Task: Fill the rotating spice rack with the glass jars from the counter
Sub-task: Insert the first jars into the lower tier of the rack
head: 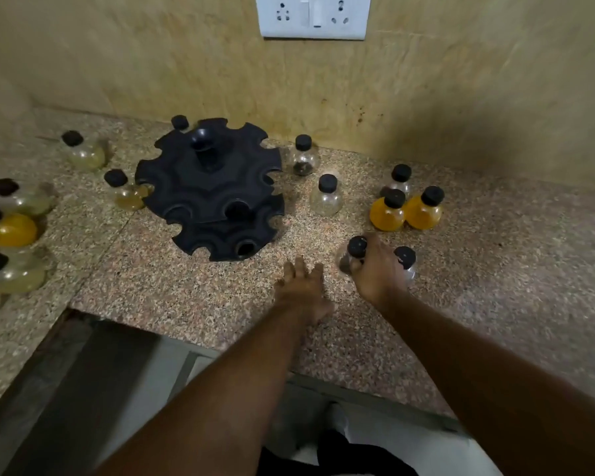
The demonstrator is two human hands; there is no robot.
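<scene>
The black two-tier spice rack (209, 190) stands mid-counter, its notched slots empty. Round glass jars with black caps stand around it. My right hand (377, 269) is wrapped around a clear jar (354, 250) in front of the rack's right side; a second clear jar (406, 261) stands right behind the hand. My left hand (303, 286) hovers flat over the counter, fingers spread, holding nothing. Two orange-filled jars (406, 211) stand further back on the right. Two clear jars (325, 195) stand beside the rack.
Several more jars (11, 228) cluster along the left edge and near the rack's left side (126, 190). The speckled granite counter (186, 286) ends at a front edge (220, 352) near my arms. A wall socket (313, 15) sits above.
</scene>
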